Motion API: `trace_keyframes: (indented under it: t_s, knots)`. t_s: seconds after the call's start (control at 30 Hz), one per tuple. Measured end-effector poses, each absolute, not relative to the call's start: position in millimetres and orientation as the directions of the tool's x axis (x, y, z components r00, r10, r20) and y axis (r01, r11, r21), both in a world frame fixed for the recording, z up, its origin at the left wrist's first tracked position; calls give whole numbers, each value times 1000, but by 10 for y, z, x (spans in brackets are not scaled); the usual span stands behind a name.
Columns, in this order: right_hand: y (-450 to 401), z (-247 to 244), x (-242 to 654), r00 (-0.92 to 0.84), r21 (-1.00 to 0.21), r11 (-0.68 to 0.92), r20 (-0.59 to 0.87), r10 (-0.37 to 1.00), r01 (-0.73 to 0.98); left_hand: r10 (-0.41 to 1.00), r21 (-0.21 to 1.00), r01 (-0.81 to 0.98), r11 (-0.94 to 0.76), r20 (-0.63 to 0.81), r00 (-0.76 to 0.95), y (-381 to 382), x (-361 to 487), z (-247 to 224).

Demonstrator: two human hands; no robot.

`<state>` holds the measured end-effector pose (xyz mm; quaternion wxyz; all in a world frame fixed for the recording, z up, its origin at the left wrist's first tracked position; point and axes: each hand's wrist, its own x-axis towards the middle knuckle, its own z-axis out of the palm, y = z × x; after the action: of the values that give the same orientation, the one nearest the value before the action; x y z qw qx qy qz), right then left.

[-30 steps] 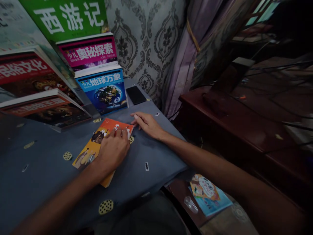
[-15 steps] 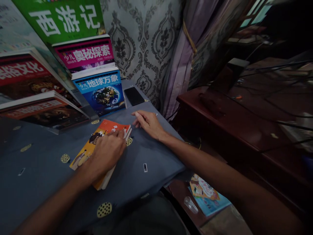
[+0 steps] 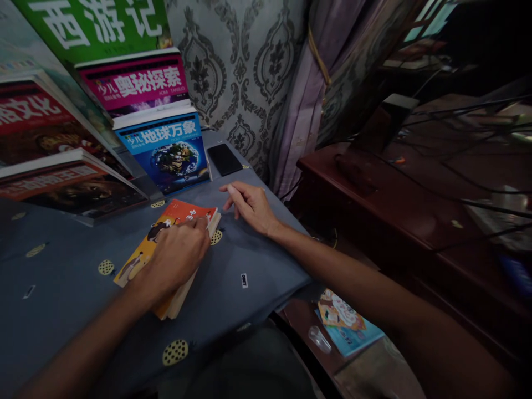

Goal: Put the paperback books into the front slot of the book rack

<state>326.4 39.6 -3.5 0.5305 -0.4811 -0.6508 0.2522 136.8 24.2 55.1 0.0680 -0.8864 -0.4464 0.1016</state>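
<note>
My left hand (image 3: 177, 260) grips a small orange and yellow paperback book (image 3: 183, 212), with its fingers across the cover and its cream page edges showing along the right side. The book lies on a grey-blue cloth (image 3: 62, 288) printed with small dotted ovals. My right hand (image 3: 249, 208) rests flat on the cloth just right of the book, fingers slightly apart, holding nothing. Just beyond its fingertips lies a black smartphone (image 3: 224, 159).
Large picture books stand along the back, including a blue globe cover (image 3: 170, 158) and a pink cover (image 3: 133, 83). A patterned curtain (image 3: 299, 111) hangs behind. Right of the cloth is dark wooden furniture (image 3: 374, 205) crossed by wires. Below lie a cartoon-covered book (image 3: 341, 321) and a clear plastic item (image 3: 319, 339).
The paperback's page edges now show along its right side, where the closed cover lay flat earlier. My left hand has shifted slightly on it. My right hand stays in place on the cloth.
</note>
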Motion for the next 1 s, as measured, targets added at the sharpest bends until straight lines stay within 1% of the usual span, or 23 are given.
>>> trace_keyframes:
  t_s: [0.1, 0.17, 0.27, 0.37, 0.43, 0.57, 0.67, 0.77, 0.87, 0.93, 1.0]
  knots:
    - [377, -37, 3245, -6, -832, 426, 454, 891, 354, 787, -197, 764, -615, -98, 608, 223, 1378, 512]
    - [369, -44, 3231, -42, -810, 452, 472, 880, 374, 784, -209, 759, -617, -77, 616, 204, 1383, 464]
    - [377, -67, 3220, -125, -745, 492, 493, 861, 451, 787, -238, 758, -607, -43, 616, 175, 1385, 392]
    - [402, -98, 3219, -189, -690, 478, 454, 871, 543, 779, -248, 749, -615, -43, 625, 154, 1386, 354]
    - [420, -114, 3221, -186, -681, 456, 434, 882, 573, 776, -245, 746, -620, -54, 628, 148, 1393, 354]
    - [438, -124, 3226, -174, -691, 449, 432, 885, 566, 761, -224, 733, -643, -74, 645, 177, 1357, 426]
    - [441, -123, 3230, -172, -712, 442, 421, 890, 546, 684, -146, 669, -729, -117, 720, 248, 1173, 531]
    - [447, -131, 3228, -154, -736, 423, 407, 900, 528, 574, -8, 583, -813, -179, 799, 316, 828, 605]
    - [456, -146, 3219, -123, -764, 399, 394, 911, 508, 482, 113, 515, -849, -232, 845, 316, 448, 568]
    - [456, -152, 3207, -115, -776, 393, 390, 914, 494, 448, 145, 489, -860, -243, 860, 279, 253, 488]
    - [446, -157, 3193, -108, -774, 394, 396, 912, 495, 444, 147, 480, -865, -221, 868, 233, 125, 395]
